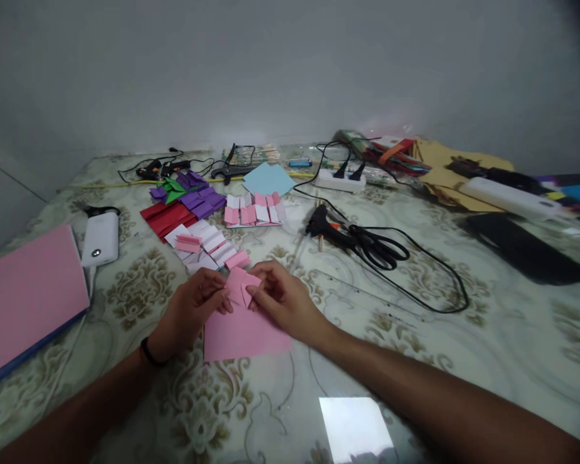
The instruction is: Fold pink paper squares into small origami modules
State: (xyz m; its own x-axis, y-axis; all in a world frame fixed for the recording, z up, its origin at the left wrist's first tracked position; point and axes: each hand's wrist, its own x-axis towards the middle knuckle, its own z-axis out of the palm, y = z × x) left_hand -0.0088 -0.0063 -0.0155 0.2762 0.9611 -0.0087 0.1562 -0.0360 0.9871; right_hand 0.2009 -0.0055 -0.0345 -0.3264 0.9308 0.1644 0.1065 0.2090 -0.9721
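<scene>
Between my two hands is a small piece of folded pink paper (238, 287), with crease lines showing on it. My left hand (196, 301) pinches its left edge, thumb against fingers. On the other side, my right hand (275, 295) grips the right edge with the thumb on top. Beneath the hands a larger pink sheet (246, 335) lies flat on the table. Just beyond them sit several folded pink and white paper pieces (205, 248), and a second row of folded pink pieces (255, 211) stands farther back.
Red (167, 218) and purple folded papers (203, 201) lie back left. A glue gun (331, 227) with a coiled cable is right of centre, behind a clear ruler (367, 295). A white power bank (100, 238) and a large pink stack (33, 296) are left; a power strip (341, 180) stands behind.
</scene>
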